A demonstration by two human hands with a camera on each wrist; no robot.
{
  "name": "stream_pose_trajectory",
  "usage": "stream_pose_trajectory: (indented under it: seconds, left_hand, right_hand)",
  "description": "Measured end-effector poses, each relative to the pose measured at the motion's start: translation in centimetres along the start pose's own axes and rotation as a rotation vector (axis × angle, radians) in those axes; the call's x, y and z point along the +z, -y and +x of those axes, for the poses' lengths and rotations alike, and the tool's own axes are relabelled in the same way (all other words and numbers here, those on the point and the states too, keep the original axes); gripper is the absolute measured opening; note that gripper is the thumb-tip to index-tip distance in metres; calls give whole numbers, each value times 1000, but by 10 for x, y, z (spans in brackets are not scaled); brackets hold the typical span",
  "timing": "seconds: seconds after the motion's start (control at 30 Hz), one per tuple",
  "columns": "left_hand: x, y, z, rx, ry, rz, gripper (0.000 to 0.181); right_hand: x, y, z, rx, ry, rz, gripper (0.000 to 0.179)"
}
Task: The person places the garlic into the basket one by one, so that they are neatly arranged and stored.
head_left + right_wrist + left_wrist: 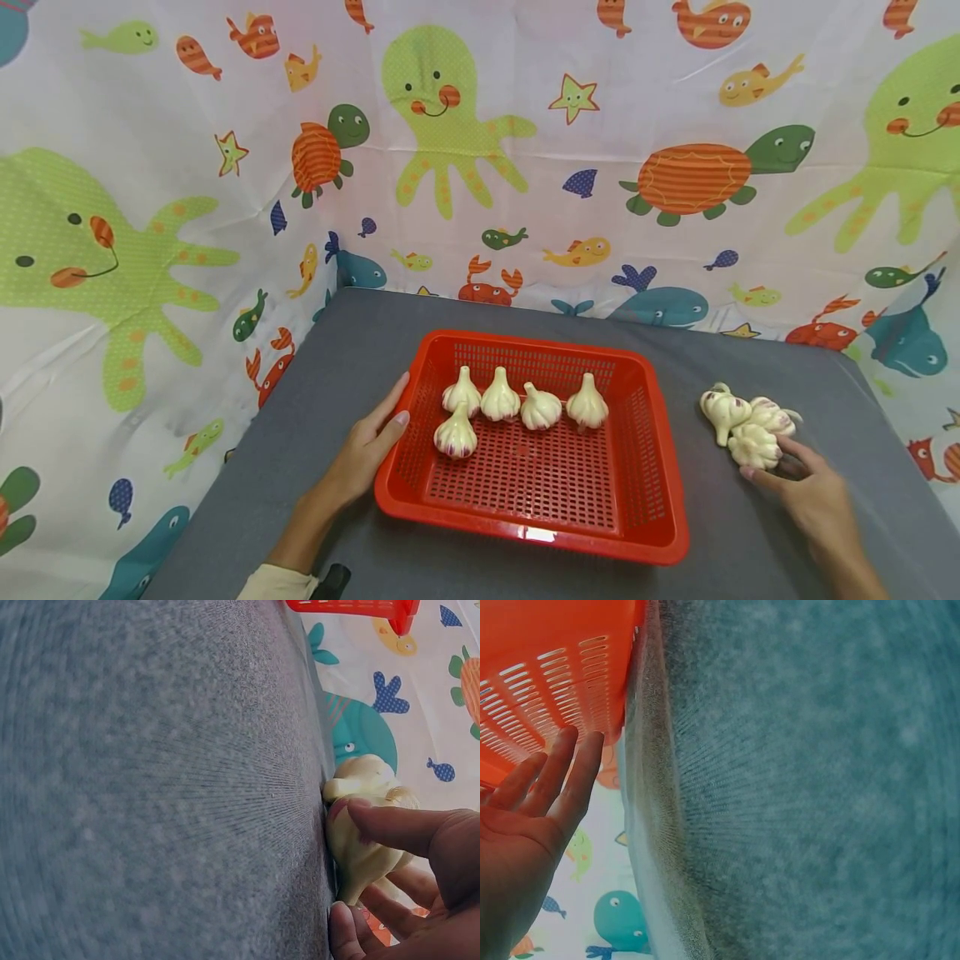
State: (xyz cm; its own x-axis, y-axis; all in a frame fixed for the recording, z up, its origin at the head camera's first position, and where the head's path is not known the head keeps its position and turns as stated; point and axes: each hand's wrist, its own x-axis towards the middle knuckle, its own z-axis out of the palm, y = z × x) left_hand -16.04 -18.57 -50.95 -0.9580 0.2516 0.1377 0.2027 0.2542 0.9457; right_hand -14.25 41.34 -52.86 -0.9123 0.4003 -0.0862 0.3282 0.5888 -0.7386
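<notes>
A red perforated plastic basket [525,496] holds several white garlic bulbs [500,396] with purple streaks, toward its far and left parts. Against the basket's left outer side rests my left hand [360,458]; the left wrist view shows its fingers [576,776] extended along the perforated wall. Right of the basket, three garlic bulbs lie together on the grey cloth. My right hand [813,496] pinches the nearest garlic bulb [752,447], thumb on one side and fingers on the other. In the right wrist view this garlic bulb [360,851] is close to the cloth, its stem toward the fingers.
Grey cloth [315,408] covers the table. Two other bulbs, a left garlic bulb [723,408] and a far garlic bulb [772,412], touch or nearly touch the pinched one. A white curtain [510,175] with sea animals stands behind and at the sides.
</notes>
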Motion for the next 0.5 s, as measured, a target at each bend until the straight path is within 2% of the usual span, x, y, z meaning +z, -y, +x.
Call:
stream_pose_trajectory:
  seconds: [0.23,0.5]
  left_hand:
    - [0,-1,0,4,-2,-3,59]
    - [0,-1,0,0,-4,-5,59]
  right_hand:
    - [2,4,-1,89,27,-31,97]
    - [2,5,-7,114,-35,61,90]
